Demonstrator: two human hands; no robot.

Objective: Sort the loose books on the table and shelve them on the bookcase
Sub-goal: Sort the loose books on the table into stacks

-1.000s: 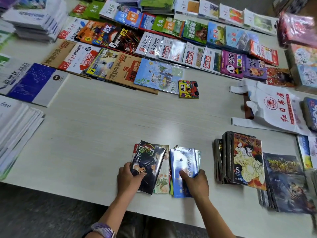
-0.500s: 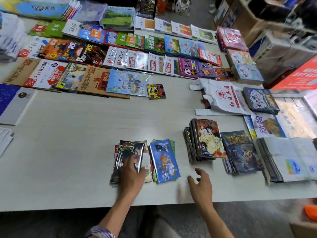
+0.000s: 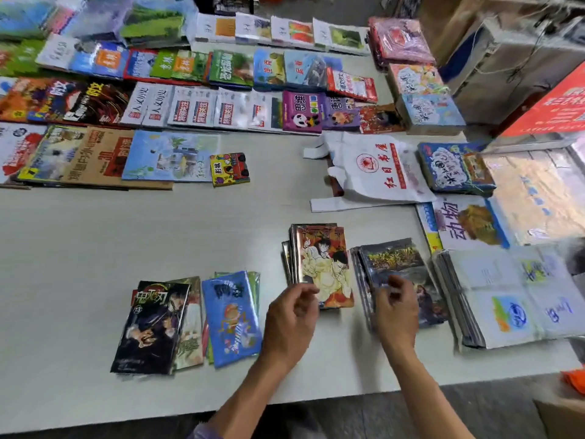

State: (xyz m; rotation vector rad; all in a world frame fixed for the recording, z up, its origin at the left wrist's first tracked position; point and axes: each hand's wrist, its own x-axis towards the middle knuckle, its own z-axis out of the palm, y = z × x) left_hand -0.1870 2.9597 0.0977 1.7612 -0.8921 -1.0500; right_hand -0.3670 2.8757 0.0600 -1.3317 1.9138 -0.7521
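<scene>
A broad bare stretch of table [image 3: 126, 236] lies open between the far rows of books [image 3: 177, 106] and the near comic stacks [image 3: 190, 321]. On the right, a white bag [image 3: 376, 172], a manga pile [image 3: 323, 264] and dark booklets [image 3: 399, 270] crowd the surface, leaving only narrow gaps.

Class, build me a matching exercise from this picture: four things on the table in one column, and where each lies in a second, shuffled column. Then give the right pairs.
Things
1. white plastic carrier bag with red print
2. small yellow and red booklet
3. blue-covered comic in shiny wrap
4. purple book with a panda

Places
A. in the far rows of books
B. near table edge, left of the left hand
C. alone, right of the pale blue picture book
D. beyond the two comic stacks

Pairs: 1-D, 2-C, 3-B, 4-A
</scene>
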